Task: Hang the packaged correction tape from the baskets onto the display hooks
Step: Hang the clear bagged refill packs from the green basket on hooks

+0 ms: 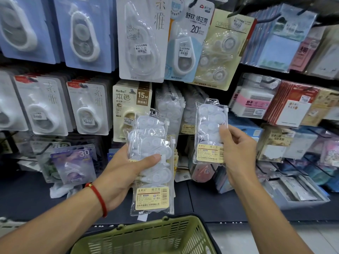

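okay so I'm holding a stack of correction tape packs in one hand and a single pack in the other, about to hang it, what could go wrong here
1. The left hand grips several slippery clear packs fanned out over the green basket; the lowest could slide free.
2. The right hand holds the single pack by its lower edge, so the hang hole on top may wobble and miss the hook.
3. The matching packs on the hook look crowded; pushing another on might knock one off.

Stationery shop: wall display w/ hooks full of carded correction tape packs, price stickers on them, sticky-note packs alongside, green shopping basket below.
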`<action>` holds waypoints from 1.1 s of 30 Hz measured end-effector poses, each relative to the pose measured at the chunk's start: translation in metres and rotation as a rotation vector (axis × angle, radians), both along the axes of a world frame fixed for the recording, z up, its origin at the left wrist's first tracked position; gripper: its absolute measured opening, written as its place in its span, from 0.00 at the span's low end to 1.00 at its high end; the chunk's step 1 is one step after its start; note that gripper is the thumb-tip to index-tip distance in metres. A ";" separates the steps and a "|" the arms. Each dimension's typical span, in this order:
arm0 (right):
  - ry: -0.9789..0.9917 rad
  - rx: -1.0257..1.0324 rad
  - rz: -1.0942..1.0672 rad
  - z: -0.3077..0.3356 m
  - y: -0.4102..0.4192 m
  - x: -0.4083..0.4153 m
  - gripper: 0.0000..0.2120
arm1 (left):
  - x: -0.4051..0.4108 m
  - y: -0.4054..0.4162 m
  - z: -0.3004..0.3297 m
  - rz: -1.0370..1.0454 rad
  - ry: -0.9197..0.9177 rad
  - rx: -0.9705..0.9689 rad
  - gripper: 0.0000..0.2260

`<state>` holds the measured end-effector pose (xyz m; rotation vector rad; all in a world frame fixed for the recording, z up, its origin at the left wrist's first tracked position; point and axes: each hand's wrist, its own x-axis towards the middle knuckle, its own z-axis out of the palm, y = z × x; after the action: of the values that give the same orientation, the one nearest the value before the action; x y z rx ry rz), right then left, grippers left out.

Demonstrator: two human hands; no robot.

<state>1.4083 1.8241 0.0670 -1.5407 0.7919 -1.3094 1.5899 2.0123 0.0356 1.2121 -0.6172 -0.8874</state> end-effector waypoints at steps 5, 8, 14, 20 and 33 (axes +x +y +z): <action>0.058 -0.045 -0.062 0.000 -0.004 0.000 0.07 | 0.000 0.000 -0.001 0.004 -0.013 0.004 0.26; 0.278 -0.128 -0.129 -0.003 -0.006 0.001 0.13 | 0.000 0.000 -0.004 0.000 -0.036 0.001 0.25; 0.443 -0.153 0.207 -0.019 0.033 0.014 0.06 | 0.002 -0.002 -0.010 0.021 -0.115 -0.038 0.29; 0.545 -0.127 0.561 -0.037 0.062 0.031 0.14 | 0.005 -0.002 -0.010 0.083 -0.111 -0.086 0.29; -0.045 0.094 0.063 -0.015 0.028 0.015 0.05 | 0.012 -0.003 -0.013 0.157 -0.157 -0.013 0.21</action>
<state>1.4229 1.8519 0.0517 -1.4459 0.7604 -1.2391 1.6019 2.0095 0.0229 1.3083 -0.6426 -0.6600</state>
